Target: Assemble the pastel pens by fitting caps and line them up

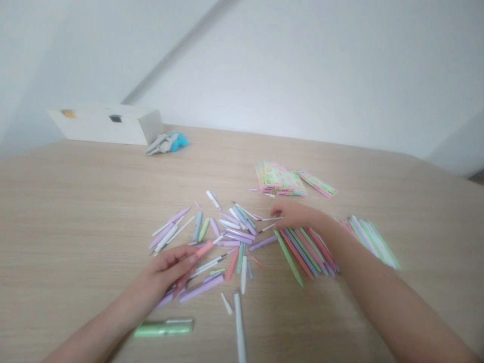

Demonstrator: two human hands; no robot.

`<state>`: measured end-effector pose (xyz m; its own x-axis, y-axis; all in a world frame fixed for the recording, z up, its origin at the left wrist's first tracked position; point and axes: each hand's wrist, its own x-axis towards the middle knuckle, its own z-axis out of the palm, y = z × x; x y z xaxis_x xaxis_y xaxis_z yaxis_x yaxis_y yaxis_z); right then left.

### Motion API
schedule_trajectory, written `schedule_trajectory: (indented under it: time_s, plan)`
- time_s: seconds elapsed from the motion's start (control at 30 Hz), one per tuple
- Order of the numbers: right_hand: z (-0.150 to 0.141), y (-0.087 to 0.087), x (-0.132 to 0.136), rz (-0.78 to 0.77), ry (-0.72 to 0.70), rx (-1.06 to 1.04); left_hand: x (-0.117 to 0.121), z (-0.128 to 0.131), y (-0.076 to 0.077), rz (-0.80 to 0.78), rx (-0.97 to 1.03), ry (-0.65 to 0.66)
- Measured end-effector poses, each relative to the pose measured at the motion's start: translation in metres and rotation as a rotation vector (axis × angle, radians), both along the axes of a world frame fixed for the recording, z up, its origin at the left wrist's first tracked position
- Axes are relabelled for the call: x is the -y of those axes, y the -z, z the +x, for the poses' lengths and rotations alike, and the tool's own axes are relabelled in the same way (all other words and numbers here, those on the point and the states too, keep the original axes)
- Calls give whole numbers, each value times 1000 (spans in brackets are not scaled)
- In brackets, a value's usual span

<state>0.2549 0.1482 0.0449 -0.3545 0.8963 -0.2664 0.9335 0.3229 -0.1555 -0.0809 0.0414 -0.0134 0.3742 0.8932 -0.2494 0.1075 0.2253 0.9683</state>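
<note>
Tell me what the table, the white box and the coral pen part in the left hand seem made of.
Table: matt wood or wood-look laminate, judging by its pale, faint grain.
White box: probably matt card, from its flat sides and straight edges, though plastic is possible.
Coral pen part: likely smooth plastic, given its even colour; blur leaves its gloss unclear.

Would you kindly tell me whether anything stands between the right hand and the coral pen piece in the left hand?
Yes: loose lilac pen pieces lie on the table between the right hand and the coral pen piece. They lie low, so reaching over them looks possible.
</note>
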Motion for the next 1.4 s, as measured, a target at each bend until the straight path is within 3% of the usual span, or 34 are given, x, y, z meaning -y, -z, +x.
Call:
schedule_trajectory:
  time_s: [0.37, 0.67, 0.77, 0.87, 0.93, 1.03, 1.4]
  plan:
    - [-39, 27, 10, 156, -101, -18, 0, 2, -1, 10, 14, 0]
    - [-87, 34, 48, 218, -296, -141, -1, 1, 3, 7, 6, -9]
    - [-72, 28, 45, 296, -297, -226, -1, 1, 3, -3, 3, -6]
    - [-36, 17, 29, 423, -64, -256, -1, 1, 2, 12, 5, -13]
    - [-9, 10, 18, 357, 40, -159, -1, 2, 2, 18, 13, -15]
    - [16, 9, 11, 236, 66, -63, 0, 2, 2, 8, 14, -5]
    - [11, 23, 7, 134, 13, -22, 1, 3, -4, -14, 11, -22]
